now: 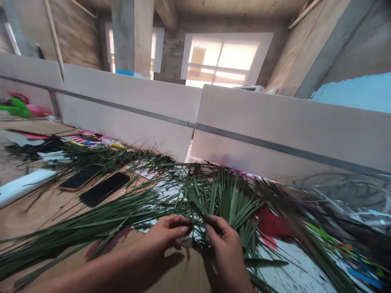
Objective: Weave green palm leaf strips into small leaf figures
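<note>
Step in hand: both hands grip the base of the fan palm leaf [229, 194], where its leaflets meet. This reads as work on the leaf's base, either parting or folding the leaflets.
Left hand [167, 235]: lower centre of the frame, fingers curled in and pinched narrow on the leaf base from the left.
Right hand [225, 244]: just right of the left hand, thumb and fingertips closed on the same base from the right.
Leaf position: centre of the frame, lying on the table [27, 219] and fanning up and away from the hands, towards the partition board [275, 122].
Nearby stock: long green leaf strips [91, 221] run from the lower left towards the hands.
Next move calls for: a firm pinch at the base, since the leaflets splay and overlap. One hand should anchor the leaf while the other selects a single leaflet.
Other items: two phones [82, 176] lie side by side at centre left, with a white bar-shaped object [24, 185] at the left edge.
Hidden: the fingers cover the exact contact point, so any stem or tie there cannot be seen.
Cut off: both forearms leave the frame at the bottom edge.
Hard to make out: the right side is motion-blurred, showing only coiled strands [342, 191] and coloured scraps. A red patch [271, 224] under the leaf cannot be identified.
</note>
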Demonstrator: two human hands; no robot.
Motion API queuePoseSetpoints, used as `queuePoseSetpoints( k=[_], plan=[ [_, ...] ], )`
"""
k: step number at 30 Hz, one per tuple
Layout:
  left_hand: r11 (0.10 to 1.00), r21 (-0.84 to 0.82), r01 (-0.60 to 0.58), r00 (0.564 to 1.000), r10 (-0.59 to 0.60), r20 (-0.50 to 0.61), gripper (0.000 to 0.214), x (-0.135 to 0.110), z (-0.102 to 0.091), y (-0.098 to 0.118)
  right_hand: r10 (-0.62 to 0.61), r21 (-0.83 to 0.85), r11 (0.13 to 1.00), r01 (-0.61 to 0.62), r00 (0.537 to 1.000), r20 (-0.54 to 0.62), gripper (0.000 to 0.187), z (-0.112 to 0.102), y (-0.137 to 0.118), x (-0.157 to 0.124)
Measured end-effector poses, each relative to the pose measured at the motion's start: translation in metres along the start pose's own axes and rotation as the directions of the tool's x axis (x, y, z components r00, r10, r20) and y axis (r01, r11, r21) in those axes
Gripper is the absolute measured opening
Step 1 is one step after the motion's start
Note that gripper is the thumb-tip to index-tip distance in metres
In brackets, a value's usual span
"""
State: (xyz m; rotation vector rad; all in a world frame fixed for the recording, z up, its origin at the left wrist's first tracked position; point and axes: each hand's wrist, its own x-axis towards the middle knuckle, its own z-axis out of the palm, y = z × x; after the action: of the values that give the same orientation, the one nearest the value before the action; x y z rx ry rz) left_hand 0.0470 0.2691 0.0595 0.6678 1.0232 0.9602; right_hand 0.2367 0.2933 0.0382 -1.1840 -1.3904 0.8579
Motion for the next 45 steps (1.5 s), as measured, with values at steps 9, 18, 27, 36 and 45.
queuePoseSetpoints(
  k=[9, 18, 27, 36, 45],
  plan=[
    [0.978, -0.084, -0.189, 0.979, 0.195, 0.064, 0.030, 0.030, 0.035, -0.017, -0.008, 0.075, 0.997, 0.011, 0.999, -0.040, 0.024, 0.006, -0.005, -0.005],
    [0.949, -0.101, -0.299, 0.951, 0.305, 0.051, 0.042, 0.053, 0.021, 0.000, 0.020, 0.123, 0.992, -0.023, 1.000, 0.023, 0.032, 0.009, -0.004, -0.010],
    [0.942, -0.124, -0.312, 0.942, 0.324, 0.088, 0.049, 0.067, -0.012, 0.019, 0.151, 0.128, 0.975, -0.182, 0.964, 0.219, 0.042, 0.011, 0.008, -0.008],
    [0.969, -0.095, -0.230, 0.961, 0.242, 0.133, 0.037, 0.059, -0.002, 0.000, 0.195, 0.109, 0.971, -0.212, 0.969, 0.151, 0.040, 0.018, 0.006, -0.014],
    [0.987, -0.068, -0.145, 0.989, 0.144, -0.024, 0.027, 0.037, 0.013, -0.013, 0.114, 0.082, 0.987, -0.139, 0.959, 0.261, 0.033, 0.020, 0.017, -0.020]
  ],
)
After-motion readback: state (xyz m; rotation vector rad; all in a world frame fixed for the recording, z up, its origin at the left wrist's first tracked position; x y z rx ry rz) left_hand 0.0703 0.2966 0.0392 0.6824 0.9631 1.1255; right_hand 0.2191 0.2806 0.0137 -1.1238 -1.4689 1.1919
